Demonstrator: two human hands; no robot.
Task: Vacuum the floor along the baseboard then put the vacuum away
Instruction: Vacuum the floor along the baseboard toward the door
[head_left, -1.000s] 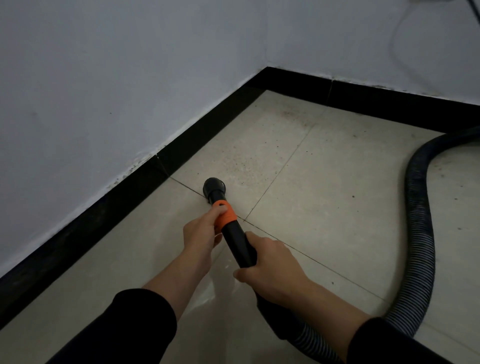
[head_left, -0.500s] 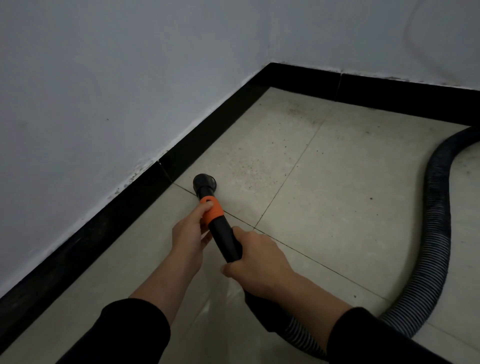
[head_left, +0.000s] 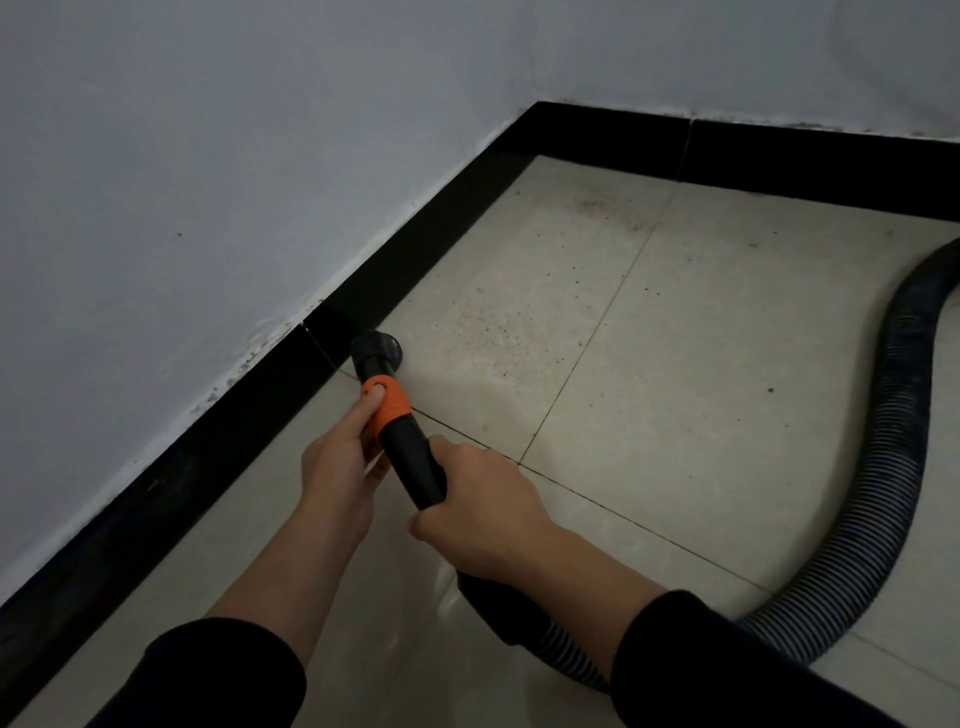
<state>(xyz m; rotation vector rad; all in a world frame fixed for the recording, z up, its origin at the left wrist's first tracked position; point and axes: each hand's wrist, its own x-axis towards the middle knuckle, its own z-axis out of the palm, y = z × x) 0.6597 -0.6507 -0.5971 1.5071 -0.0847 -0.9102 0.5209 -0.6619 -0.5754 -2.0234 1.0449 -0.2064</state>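
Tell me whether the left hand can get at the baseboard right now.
Probably yes: the left hand lies just beside the baseboard with only bare floor between, though it must first release the orange collar it grips.

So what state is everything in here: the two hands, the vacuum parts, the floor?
left hand, grips the orange collar, thumb on top.
right hand, grips the black tube just behind.
nozzle, down at the floor, at the foot of the baseboard.
hose, lying in a curve on the tiles.
floor, dark specks scattered ahead toward the corner.
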